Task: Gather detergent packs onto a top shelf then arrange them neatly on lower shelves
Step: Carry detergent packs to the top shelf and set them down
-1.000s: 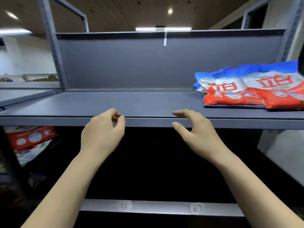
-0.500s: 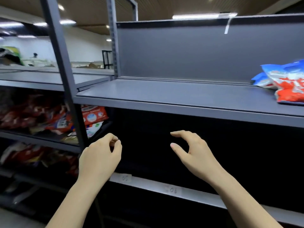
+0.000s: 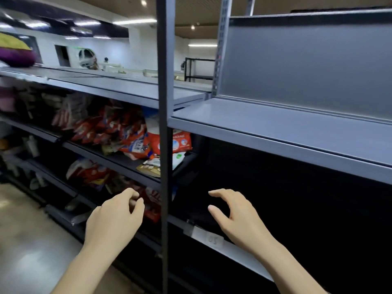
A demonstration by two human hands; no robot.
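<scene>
Red, white and blue detergent packs lie in a loose heap on the middle shelf of the left bay, and more red packs sit on the shelf below. My left hand hovers in front of that lower shelf, fingers loosely curled, holding nothing. My right hand hangs in front of the dark lower shelf of the right bay, fingers relaxed and empty. The grey top shelf of the right bay runs above both hands.
A dark upright post divides the two bays between my hands. A shelf edge with a paper label runs under my right hand. Pale floor lies at lower left. A purple and yellow object sits on the far left top shelf.
The view has swung left, so the packs on the right top shelf have left the frame and the left bay's packs have come in. Both hands stayed empty and moved lower against the shelves.
</scene>
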